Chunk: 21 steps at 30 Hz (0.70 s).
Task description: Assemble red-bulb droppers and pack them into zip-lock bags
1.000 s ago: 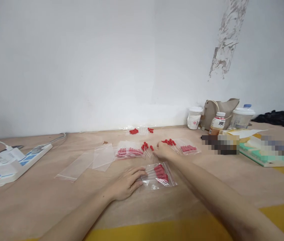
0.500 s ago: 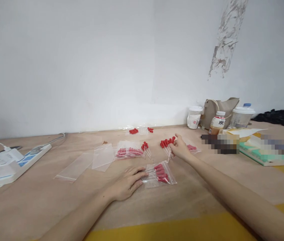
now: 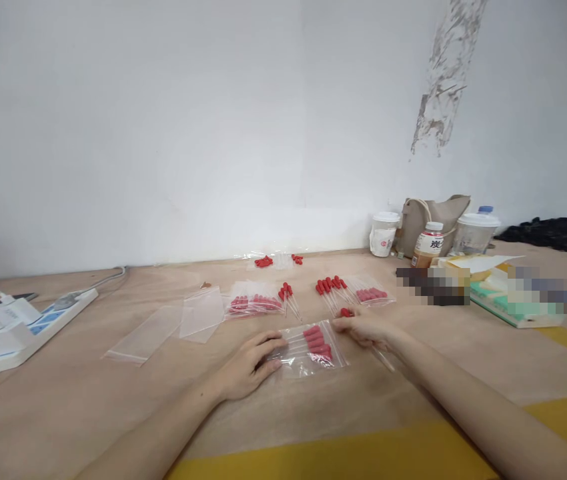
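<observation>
My left hand (image 3: 251,363) has its fingers and thumb closed about the left end of a clear zip bag (image 3: 341,357). Inside this bag lie several droppers with red rubber bulbs (image 3: 317,339) and thin clear tubes, bulbs toward the right. Just right of the bag, my right hand (image 3: 366,327) grips a single dropper (image 3: 346,312). Its red bulb peeks out above the fingers, and its clear tube sticks out below the hand. Beyond the hand lies a row of loose droppers (image 3: 329,285). A smaller group of droppers (image 3: 287,291) rests to their left.
Filled bags (image 3: 251,301) (image 3: 372,294) lie behind my hands. Flat bags (image 3: 201,315) are at left, near a power strip (image 3: 63,327). Red bulbs (image 3: 263,262) sit by the wall. A cup (image 3: 383,233), a bottle (image 3: 428,245) and a tissue pack (image 3: 508,307) stand right.
My right hand has come back from the row of loose droppers toward the zip bag, bringing one dropper with it. The left hand stays at the bag; the view has shifted slightly.
</observation>
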Motion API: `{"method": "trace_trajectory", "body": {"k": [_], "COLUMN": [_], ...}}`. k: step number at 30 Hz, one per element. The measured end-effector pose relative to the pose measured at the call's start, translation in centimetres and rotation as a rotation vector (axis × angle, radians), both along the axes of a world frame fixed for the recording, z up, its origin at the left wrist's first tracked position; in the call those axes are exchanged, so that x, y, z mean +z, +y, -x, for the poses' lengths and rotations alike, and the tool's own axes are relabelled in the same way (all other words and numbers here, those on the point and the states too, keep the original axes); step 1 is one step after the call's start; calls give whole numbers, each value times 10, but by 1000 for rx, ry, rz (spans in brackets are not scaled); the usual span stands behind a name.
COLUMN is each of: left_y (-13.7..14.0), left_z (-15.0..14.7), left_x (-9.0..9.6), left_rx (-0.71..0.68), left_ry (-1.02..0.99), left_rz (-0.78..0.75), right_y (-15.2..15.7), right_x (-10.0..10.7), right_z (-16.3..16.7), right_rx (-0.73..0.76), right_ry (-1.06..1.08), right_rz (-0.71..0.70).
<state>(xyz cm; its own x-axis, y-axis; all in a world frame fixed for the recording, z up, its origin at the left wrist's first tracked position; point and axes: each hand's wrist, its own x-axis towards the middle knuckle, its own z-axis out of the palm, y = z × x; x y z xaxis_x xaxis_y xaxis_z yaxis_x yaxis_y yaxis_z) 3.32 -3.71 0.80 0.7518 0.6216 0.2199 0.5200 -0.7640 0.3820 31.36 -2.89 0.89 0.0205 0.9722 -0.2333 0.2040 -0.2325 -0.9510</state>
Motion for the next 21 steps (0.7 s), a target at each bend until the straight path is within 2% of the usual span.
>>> {"method": "trace_trajectory", "body": {"k": [3, 5, 7, 10, 13, 15, 17, 19, 21], "left_y": [1, 0, -2, -2, 8, 21, 37, 52, 63], "left_z": [0, 0, -1, -1, 7, 22, 43, 64, 80], "left_x": [-1, -2, -2, 2, 11, 17, 21, 20, 16], "left_rx": [5, 1, -7, 8, 160, 361, 573, 759, 858], "left_ry": [-6, -13, -22, -53, -124, -170, -144, -72, 18], "left_rz": [-10, -14, -17, -75, -251, -380, -445, -441, -360], "right_y": [0, 1, -1, -5, -6, -1, 6, 16, 24], "right_x": [-8, -13, -13, -1, 17, 26, 27, 23, 15], "right_z": [15, 21, 24, 17, -8, -33, -59, -79, -91], "right_rx": [80, 154, 227, 268, 120, -74, -218, -366, -456], "right_ry": [-69, -55, -20, 57, 169, 204, 263, 305, 302], "right_rz": [-133, -173, -143, -103, -164, -122, -181, -246, -267]}}
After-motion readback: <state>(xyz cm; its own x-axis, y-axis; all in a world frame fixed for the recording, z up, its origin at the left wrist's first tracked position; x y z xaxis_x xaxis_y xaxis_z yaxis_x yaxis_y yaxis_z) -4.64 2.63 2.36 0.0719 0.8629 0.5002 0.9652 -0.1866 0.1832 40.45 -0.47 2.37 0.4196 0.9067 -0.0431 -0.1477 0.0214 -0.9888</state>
